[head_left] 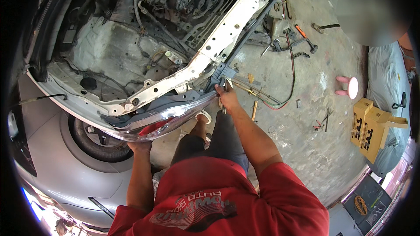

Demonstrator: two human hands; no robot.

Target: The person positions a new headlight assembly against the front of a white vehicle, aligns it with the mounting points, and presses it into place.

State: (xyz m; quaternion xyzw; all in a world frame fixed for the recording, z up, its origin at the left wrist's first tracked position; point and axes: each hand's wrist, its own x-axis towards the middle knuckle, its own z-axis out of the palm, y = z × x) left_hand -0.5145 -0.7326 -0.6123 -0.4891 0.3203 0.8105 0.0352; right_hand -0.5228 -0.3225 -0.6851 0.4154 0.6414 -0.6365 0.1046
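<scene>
We see a stained concrete floor (306, 135) strewn with hand tools (302, 39) and hoses (286, 91) — two yellow cartons (372, 129) by a grey tarp (387, 78), daylight bright.

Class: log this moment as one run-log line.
left hand: supports headlight from below | right hand: tool at bracket | engine bay open

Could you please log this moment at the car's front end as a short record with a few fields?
Setting: garage with concrete floor, car with its engine bay exposed
Left hand: under the lower edge of the headlight, supporting it
Right hand: at the headlight's inner end by the white radiator support, gripping a small metal tool
Floor items: orange-handled hammer, red hose, yellow cardboard box
</scene>
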